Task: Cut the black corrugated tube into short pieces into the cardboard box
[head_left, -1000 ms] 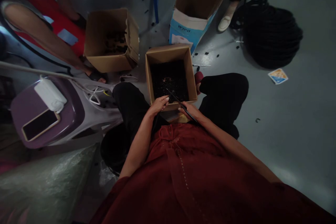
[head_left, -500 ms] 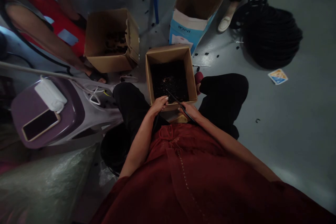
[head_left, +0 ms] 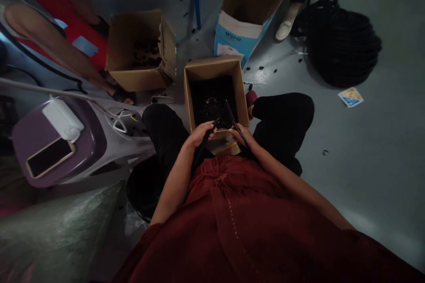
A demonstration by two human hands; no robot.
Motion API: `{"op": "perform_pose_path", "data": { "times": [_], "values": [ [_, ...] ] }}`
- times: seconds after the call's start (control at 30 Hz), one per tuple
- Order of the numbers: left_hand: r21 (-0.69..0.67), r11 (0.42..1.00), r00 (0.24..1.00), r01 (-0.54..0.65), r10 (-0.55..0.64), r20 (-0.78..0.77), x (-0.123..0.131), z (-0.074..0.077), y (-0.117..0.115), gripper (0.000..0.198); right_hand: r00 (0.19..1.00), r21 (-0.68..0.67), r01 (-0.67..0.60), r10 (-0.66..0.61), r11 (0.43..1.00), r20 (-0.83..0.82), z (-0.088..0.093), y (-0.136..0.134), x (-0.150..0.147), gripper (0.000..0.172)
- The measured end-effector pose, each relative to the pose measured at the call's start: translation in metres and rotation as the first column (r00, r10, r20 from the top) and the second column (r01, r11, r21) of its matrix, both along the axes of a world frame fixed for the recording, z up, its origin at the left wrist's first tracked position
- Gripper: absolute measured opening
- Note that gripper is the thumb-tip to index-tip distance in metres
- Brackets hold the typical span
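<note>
My left hand (head_left: 200, 133) is closed around a black, rubber-like strip (head_left: 207, 136), whose end sticks out past the fingers toward the box. The strip runs back along the wrist to my lap. In my closed right hand (head_left: 247, 135) is a slim dark pointed tool (head_left: 230, 112); dim light hides its exact kind. Its tip points away from me, apart from the strip's end. Both hands are over the near edge of an open cardboard box (head_left: 189, 97), which stands between my legs. Many small black pieces (head_left: 212, 90) lie inside it.
Ahead stand a second cardboard box (head_left: 126, 75) and a tall blue-white carton (head_left: 239, 35). A black coil (head_left: 345, 44) lies at right. Left are a purple stool (head_left: 93, 141) with a phone (head_left: 49, 157), a black bucket (head_left: 142, 185) and a filled sack (head_left: 59, 230). Other people's legs show ahead.
The pointed tool has swung to the right, away from my left hand, and now points more straight ahead. The black strip's end now shows beyond my left fingers.
</note>
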State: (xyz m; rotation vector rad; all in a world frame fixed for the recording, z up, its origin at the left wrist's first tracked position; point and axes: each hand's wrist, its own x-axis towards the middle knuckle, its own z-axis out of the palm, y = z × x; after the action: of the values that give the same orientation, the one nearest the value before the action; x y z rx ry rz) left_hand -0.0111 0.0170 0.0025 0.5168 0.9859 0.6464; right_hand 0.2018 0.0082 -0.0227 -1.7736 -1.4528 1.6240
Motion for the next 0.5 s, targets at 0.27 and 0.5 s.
{"op": "perform_pose_path", "data": {
  "times": [0.27,0.5],
  "values": [
    [0.013,0.997,0.994,0.073,-0.074,0.082,-0.0022,0.0066,-0.006,0.053,0.992,-0.028,-0.04,0.037,0.999,-0.124,-0.0073,-0.0017,0.0001,0.029],
    [0.106,0.989,0.994,0.107,-0.108,0.011,-0.004,0.0026,-0.0076,0.063,0.98,-0.053,0.016,-0.026,0.998,-0.198,-0.0049,-0.0021,0.0008,0.039]
  ]
}}
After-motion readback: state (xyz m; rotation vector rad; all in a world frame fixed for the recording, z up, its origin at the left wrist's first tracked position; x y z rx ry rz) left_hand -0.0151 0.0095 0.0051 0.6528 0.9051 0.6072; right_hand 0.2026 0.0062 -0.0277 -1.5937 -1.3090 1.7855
